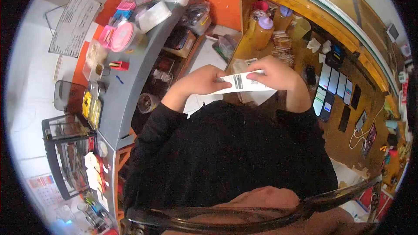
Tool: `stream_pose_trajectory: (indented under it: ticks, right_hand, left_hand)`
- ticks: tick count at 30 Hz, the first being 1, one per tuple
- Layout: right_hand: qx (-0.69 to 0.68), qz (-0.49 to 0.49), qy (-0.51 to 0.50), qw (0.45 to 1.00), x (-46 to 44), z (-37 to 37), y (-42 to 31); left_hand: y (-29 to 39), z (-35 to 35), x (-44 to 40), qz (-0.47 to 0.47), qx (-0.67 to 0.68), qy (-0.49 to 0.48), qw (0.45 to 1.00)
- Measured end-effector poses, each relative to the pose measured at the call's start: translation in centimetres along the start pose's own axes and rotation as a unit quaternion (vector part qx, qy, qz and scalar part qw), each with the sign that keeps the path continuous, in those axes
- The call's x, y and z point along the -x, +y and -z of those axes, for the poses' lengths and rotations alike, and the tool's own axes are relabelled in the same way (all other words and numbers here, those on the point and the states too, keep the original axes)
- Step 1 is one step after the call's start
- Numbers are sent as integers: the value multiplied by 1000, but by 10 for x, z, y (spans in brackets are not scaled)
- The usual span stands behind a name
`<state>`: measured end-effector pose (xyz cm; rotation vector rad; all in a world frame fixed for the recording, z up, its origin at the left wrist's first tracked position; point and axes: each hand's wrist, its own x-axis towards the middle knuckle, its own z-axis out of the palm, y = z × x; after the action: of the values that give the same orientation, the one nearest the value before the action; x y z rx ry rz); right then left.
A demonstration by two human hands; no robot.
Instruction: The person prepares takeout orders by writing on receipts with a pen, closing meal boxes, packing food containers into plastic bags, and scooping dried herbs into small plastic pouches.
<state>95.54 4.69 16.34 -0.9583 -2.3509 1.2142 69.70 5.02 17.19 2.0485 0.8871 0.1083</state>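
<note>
A white printed paper strip (238, 83) with dark print is stretched between my two hands in front of my chest. My left hand (201, 79) pinches its left end, thumb on top. At the other end, my right hand (275, 75) grips the strip between thumb and fingers. Beneath the right part of the strip lies a larger pale sheet (261, 97), partly hidden. A clear plastic packet (239, 66) shows just beyond the strip, between my hands.
On the right, a brown desk (335, 141) bears several phones (333, 81), a white cable (358, 139) and bottles (263, 32). Along the left runs a grey counter (126, 85) with a pink-lidded tub (123, 37) and a red stapler-like object (119, 65).
</note>
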Motion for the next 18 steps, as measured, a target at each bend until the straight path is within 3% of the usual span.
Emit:
stream_pose_trajectory:
  ticks: [1, 5, 6, 10, 11, 12, 13, 15, 16, 18]
  right_hand:
    - [-19, -22, 17, 999, -1, -2, 6]
    - [-1, 68, 4, 998, -12, -11, -7]
    - [-18, 87, 25, 996, -14, -15, -6]
    - [-117, 50, 74, 989, -27, -43, 20]
    - [-353, -70, 84, 929, -28, -51, 18]
    - [-562, -183, 89, 802, -28, -57, 17]
    - [-561, -183, 90, 802, -26, -59, 21]
    - [-355, -34, 67, 932, -18, -56, 30]
    - [-167, 23, 124, 978, -13, -51, 33]
    - [-84, 19, 100, 991, 3, -22, 17]
  left_hand:
    - [0, 3, 4, 25, 10, -16, 1000]
    - [12, -4, -2, 15, 32, -4, 999]
    - [4, -8, -6, -44, 4, 23, 999]
    - [5, -10, -6, -83, -14, 75, 994]
    - [5, -10, -6, -127, -42, 120, 984]
    - [5, -9, -6, -170, -70, 165, 969]
    - [3, -8, -6, -172, -70, 164, 969]
    - [-1, -4, -5, -68, 68, 81, 992]
    - [-15, -2, -9, -33, 41, 59, 997]
    - [-25, -3, -12, 4, 107, 50, 993]
